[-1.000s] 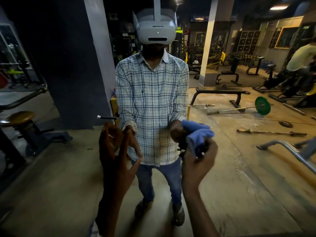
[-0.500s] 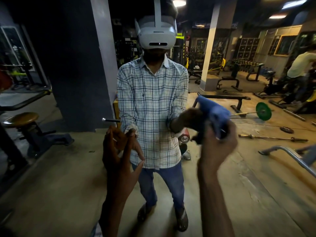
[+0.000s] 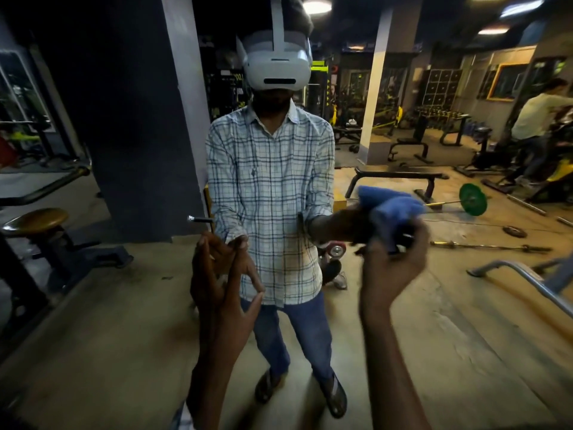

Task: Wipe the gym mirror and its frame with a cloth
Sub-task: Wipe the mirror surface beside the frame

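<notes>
Right hand (image 3: 393,265) grips the cloth (image 3: 392,206) (bunched, long axis sideways); left hand (image 3: 221,280), fingers straight.

Bunched blue cloth (image 3: 397,209) in right hand (image 3: 393,268)

Dim gym. Bare concrete floor (image 3: 108,336), worn and stained. Wide dark pillar (image 3: 136,119) left of centre, pale pillar (image 3: 376,97) further back. Round ceiling light (image 3: 317,6) lit overhead. Black flat bench (image 3: 400,175) mid-right. Barbell with green plate (image 3: 473,200) lies on the floor near it, a bare bar (image 3: 490,246) closer in. Round brown stool (image 3: 35,220) at left. Cubby shelving (image 3: 440,85) on far wall.
</notes>
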Available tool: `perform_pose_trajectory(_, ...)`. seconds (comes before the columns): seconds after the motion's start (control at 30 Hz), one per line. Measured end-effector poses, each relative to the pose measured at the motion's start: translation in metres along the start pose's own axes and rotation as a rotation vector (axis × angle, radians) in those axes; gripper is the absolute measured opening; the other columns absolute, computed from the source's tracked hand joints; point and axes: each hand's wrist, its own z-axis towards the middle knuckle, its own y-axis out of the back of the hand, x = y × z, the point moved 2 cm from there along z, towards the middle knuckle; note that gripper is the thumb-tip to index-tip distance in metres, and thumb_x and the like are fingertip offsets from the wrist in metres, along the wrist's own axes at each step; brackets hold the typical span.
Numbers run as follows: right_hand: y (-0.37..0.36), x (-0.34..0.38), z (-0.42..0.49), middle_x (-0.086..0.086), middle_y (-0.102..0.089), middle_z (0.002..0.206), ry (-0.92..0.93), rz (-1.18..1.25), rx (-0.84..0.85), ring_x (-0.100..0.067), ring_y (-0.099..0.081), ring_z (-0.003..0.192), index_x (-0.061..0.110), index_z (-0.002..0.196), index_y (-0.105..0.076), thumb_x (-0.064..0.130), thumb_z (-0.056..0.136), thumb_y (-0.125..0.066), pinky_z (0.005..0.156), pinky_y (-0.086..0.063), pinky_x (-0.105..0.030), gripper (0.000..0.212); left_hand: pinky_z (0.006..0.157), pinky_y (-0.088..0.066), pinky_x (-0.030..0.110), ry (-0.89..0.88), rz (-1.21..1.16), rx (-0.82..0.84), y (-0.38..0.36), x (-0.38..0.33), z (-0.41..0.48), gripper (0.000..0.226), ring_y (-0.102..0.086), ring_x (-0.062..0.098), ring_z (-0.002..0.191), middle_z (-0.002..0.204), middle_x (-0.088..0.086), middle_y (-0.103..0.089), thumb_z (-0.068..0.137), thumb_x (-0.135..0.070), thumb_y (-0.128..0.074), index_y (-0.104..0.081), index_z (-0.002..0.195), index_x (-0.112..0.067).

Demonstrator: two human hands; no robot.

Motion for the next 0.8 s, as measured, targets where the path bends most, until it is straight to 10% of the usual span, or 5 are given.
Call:
perform_pose_trajectory(0.17, -0.021, 0.005, -0.068, 0.002, -0.060, 0.105, 0.407, -0.084, 0.734, -0.011, -0.059, 0.095, 0.009, 0.104, -0.066, -0.004, 0.080, -0.067, 0.078, -0.046, -0.023, 0.027, 0.114, -0.035, 0.065, -0.043, 0.025, -0.020, -0.001, 0.001, -0.001, 0.100, -0.018, 0.049, 0.154, 0.166, 0.031, -0.013, 0.068, -0.028, -0.095, -0.044, 0.154, -0.021)
perform_pose_trajectory(0.4, 0.060, -0.078, -0.037, -0.004, -0.059, 0.089, -0.312, -0.115, -0.095, -0.004, -0.058, 0.078, 0.010, 0.103, -0.057, 0.031, 0.079, -0.070, 0.073, -0.050, -0.044, 0.033, 0.115, -0.032, 0.064, -0.054, 0.017, -0.016, 0.000, 0.003, 0.000, 0.106, -0.018, 0.048, 0.154, 0.166, 0.031, -0.014, 0.067, -0.028, -0.096, -0.038, 0.156, -0.022)
perform_pose_trajectory(0.5, 0.034, -0.055, -0.086, -0.001, -0.063, 0.094, -0.238, -0.089, 0.141, -0.012, -0.062, 0.085, 0.009, 0.105, -0.060, 0.037, 0.088, -0.068, 0.074, -0.051, -0.037, 0.034, 0.116, -0.031, 0.064, -0.052, 0.017, -0.021, -0.002, 0.003, -0.001, 0.104, -0.017, 0.049, 0.155, 0.166, 0.031, -0.013, 0.069, -0.029, -0.095, -0.038, 0.156, -0.022)
perform_pose_trajectory(0.63, 0.004, -0.029, -0.113, 0.014, -0.056, 0.096, 0.065, -0.135, 0.647, -0.005, -0.058, 0.088, 0.018, 0.099, -0.062, -0.010, 0.081, -0.073, 0.073, -0.044, -0.018, 0.035, 0.119, -0.027, 0.062, -0.017, 0.028, -0.011, -0.003, 0.004, -0.003, 0.095, -0.012, 0.047, 0.156, 0.168, 0.029, -0.010, 0.072, -0.034, -0.092, -0.048, 0.154, -0.016)
perform_pose_trajectory(0.8, 0.058, -0.074, -0.059, -0.003, -0.061, 0.091, -0.190, -0.140, 0.226, -0.024, -0.063, 0.081, 0.020, 0.104, -0.059, 0.013, 0.087, -0.071, 0.070, -0.055, -0.053, 0.022, 0.119, -0.025, 0.062, -0.018, 0.039, -0.007, 0.000, 0.011, -0.001, 0.109, -0.008, 0.044, 0.157, 0.167, 0.029, -0.010, 0.063, -0.034, -0.099, -0.042, 0.155, -0.020)
